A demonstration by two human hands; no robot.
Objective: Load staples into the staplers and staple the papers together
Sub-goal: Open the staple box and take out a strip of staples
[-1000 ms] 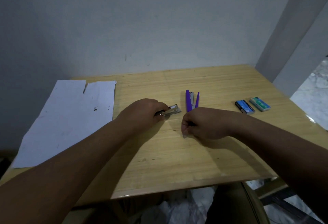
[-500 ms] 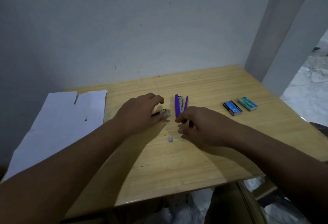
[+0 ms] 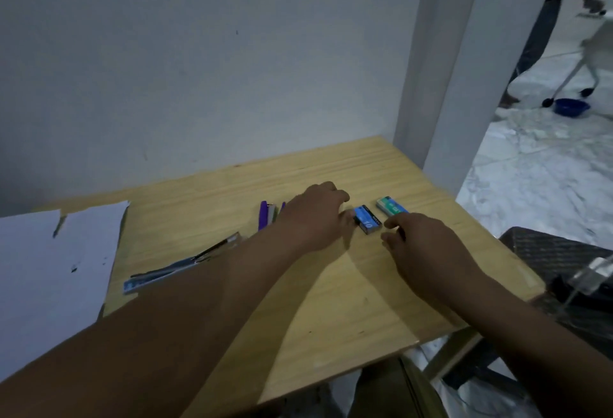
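A blue staple box (image 3: 366, 219) lies on the wooden table (image 3: 331, 285). A green staple box (image 3: 390, 207) sits just right of it. My left hand (image 3: 315, 215) rests at the blue box's left end, fingertips touching it. From the right, my right hand (image 3: 421, 245) has come close to both boxes with its fingers spread, holding nothing. The purple stapler (image 3: 267, 214) lies open, partly hidden behind my left wrist. A blue-and-metal stapler (image 3: 185, 265) lies opened flat on the table, left of my left forearm. White papers (image 3: 49, 268) cover the table's left end.
A grey wall and a pillar (image 3: 441, 69) stand behind the table. A dark woven chair (image 3: 564, 268) is at the right. On the marble floor beyond are a blue bowl (image 3: 571, 106) and another person's legs (image 3: 544, 29).
Both hands moved right, from the staplers to the staple boxes. My left hand let go of the blue-and-metal stapler, which now lies flat. The camera swung to the right.
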